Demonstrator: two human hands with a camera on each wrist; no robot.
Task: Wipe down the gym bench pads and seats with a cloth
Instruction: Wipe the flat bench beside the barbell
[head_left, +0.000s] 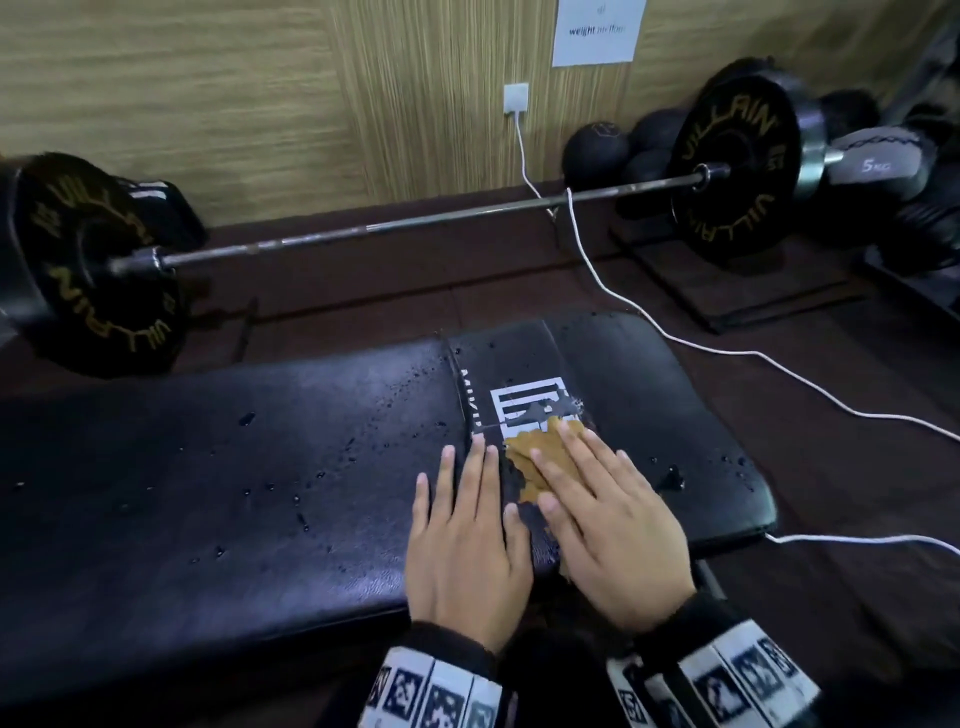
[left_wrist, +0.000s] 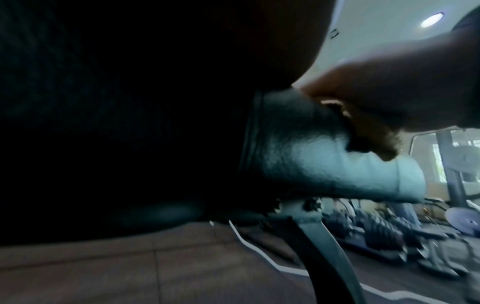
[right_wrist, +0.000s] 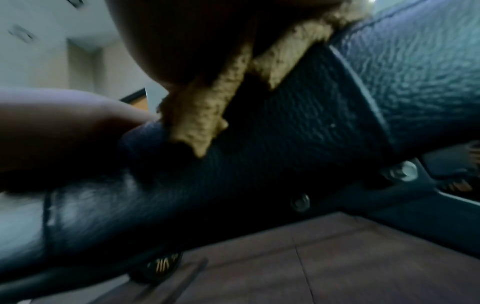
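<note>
Both flat hands (head_left: 545, 535) on cloth (head_left: 535, 457), bench pad (head_left: 208, 467)

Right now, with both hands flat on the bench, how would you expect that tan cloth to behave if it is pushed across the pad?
The cloth looks floppy: it lies crumpled under the right hand. It probably slides easily, since droplets dot the bench pad. Its ragged edge may bunch or fold when pushed.

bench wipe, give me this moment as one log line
right hand flat on tan cloth | left hand flat on bench pad | droplets remain
</note>
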